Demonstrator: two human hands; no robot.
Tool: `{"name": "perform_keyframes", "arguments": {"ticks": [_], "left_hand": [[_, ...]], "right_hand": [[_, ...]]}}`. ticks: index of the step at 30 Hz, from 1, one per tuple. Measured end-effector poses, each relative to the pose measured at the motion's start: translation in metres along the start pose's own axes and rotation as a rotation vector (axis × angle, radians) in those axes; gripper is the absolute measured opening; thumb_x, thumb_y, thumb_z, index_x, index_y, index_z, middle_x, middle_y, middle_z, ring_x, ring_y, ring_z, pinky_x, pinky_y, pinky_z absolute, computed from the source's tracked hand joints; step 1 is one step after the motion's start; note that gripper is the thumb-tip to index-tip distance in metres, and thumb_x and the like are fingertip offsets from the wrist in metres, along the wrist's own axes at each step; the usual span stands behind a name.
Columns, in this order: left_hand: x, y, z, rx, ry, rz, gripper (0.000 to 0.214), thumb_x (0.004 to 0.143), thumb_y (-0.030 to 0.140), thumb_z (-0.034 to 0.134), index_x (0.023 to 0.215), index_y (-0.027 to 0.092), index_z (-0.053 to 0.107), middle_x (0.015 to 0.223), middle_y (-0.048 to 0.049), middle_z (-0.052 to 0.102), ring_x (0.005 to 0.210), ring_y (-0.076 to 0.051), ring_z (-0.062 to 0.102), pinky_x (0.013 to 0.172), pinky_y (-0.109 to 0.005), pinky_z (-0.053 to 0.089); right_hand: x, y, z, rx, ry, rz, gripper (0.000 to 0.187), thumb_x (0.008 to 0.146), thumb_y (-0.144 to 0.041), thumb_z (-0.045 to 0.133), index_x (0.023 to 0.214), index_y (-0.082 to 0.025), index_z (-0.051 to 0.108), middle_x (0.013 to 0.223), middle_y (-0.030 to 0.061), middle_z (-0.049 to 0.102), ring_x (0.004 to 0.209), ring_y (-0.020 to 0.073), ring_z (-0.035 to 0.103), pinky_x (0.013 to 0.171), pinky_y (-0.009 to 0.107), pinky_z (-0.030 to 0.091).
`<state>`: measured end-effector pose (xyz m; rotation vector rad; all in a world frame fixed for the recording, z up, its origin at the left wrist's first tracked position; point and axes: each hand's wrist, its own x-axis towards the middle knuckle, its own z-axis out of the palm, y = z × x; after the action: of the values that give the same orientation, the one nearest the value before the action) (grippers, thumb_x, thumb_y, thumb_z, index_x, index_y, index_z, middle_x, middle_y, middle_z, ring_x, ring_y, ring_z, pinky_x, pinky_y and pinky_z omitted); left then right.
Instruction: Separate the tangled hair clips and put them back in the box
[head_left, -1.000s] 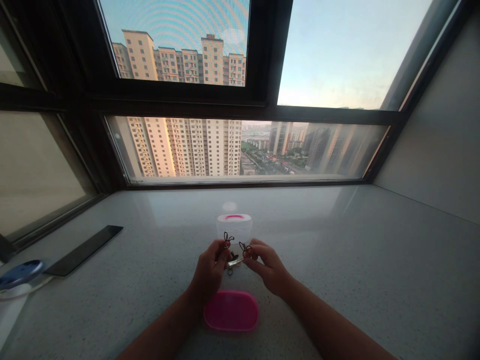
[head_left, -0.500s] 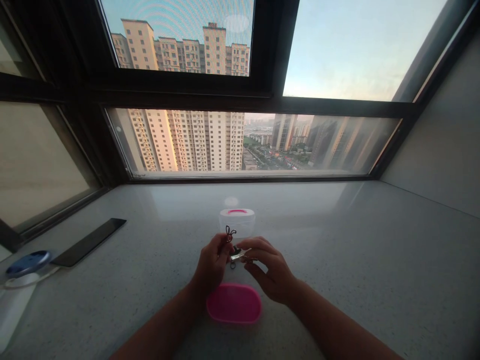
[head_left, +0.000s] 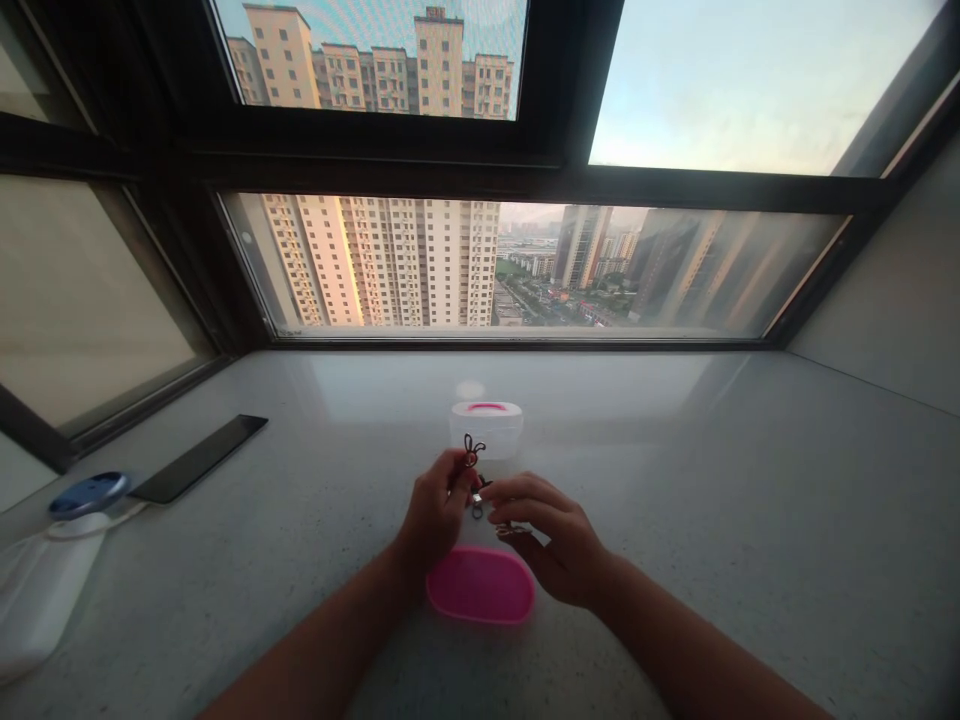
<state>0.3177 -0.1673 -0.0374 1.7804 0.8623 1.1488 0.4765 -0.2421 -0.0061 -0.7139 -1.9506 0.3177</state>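
Countertop [head_left: 750,500] carries a clear box [head_left: 487,425] beyond the hands and a pink tray [head_left: 480,588] on the near side. Left hand [head_left: 433,508] pinches a dark looped piece [head_left: 470,459] upright; a small ringed piece [head_left: 477,499] shows below, its hold unclear. Right hand [head_left: 559,535] grips a metallic piece [head_left: 511,530] between thumb and fingers. Step in hand, judged: handling small pieces separately. Next move calls for firm pinches.

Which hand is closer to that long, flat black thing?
Left. The left hand is off to the right of the flat black thing; the right hand is even farther right, beyond the left one.
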Motion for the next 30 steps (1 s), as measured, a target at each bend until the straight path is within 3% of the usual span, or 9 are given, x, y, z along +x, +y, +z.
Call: {"name": "perform_keyframes", "arguments": {"ticks": [24, 30], "left_hand": [[-0.002, 0.002, 0.001, -0.009, 0.007, 0.013, 0.013, 0.088, 0.028, 0.046, 0.093, 0.018, 0.053, 0.067, 0.0019, 0.056, 0.056, -0.010, 0.051, 0.055, -0.021, 0.041], [-0.001, 0.001, 0.000, -0.010, -0.023, 0.006, 0.014, 0.088, 0.027, 0.046, 0.094, 0.018, 0.053, 0.071, 0.0003, 0.059, 0.057, -0.010, 0.052, 0.056, -0.021, 0.043]], "right_hand": [[-0.002, 0.006, 0.003, 0.060, 0.025, 0.182, 0.018, 0.088, -0.018, 0.049, 0.100, -0.020, 0.062, 0.107, 0.0126, 0.061, 0.093, 0.0208, 0.059, 0.075, 0.034, 0.051], [-0.001, 0.021, 0.003, 0.061, 0.073, 0.356, 0.014, 0.088, -0.025, 0.052, 0.088, -0.018, 0.064, 0.092, 0.0083, 0.060, 0.078, 0.0167, 0.055, 0.064, 0.028, 0.046]]}}
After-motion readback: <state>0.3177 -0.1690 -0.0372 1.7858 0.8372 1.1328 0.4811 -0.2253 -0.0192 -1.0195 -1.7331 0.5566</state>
